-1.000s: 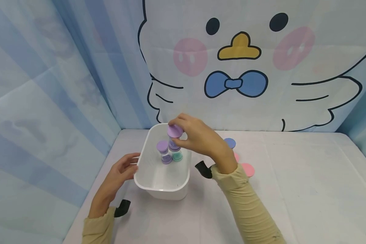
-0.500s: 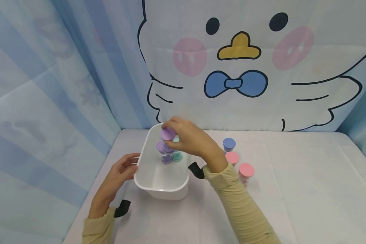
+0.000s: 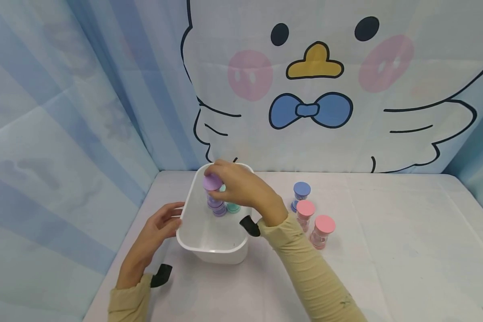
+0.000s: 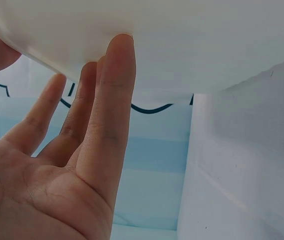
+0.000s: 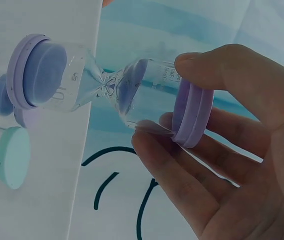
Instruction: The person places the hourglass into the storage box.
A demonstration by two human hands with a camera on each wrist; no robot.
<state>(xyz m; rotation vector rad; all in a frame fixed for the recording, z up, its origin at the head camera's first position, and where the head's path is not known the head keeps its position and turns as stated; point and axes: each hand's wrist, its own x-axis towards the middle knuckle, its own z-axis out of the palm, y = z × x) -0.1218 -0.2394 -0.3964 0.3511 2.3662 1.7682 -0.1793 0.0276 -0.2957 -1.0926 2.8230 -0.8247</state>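
My right hand (image 3: 241,183) holds a purple-capped sand timer (image 5: 107,82) by one end cap, thumb and fingers around it. This timer has purple sand and a clear glass waist. It hangs over the white bin (image 3: 185,241), in front of another purple-capped timer (image 3: 219,211) inside. Beside that one stands a teal-capped timer (image 5: 13,157), partly hidden by my right hand in the head view. My left hand (image 3: 157,232) rests against the bin's left side; its straight fingertips touch the outer wall in the left wrist view.
To the right of the bin stand two pink-capped sand timers (image 3: 323,230) and a blue-capped timer (image 3: 302,191). A white cloth covers the table (image 3: 406,241). A printed cartoon curtain (image 3: 306,147) hangs along the back edge, and blue-white fabric (image 3: 64,156) lines the left side.
My right hand has moved left and slightly down with the purple-capped timer, bringing the pink and blue timers into fuller view. My left hand stays at the bin.
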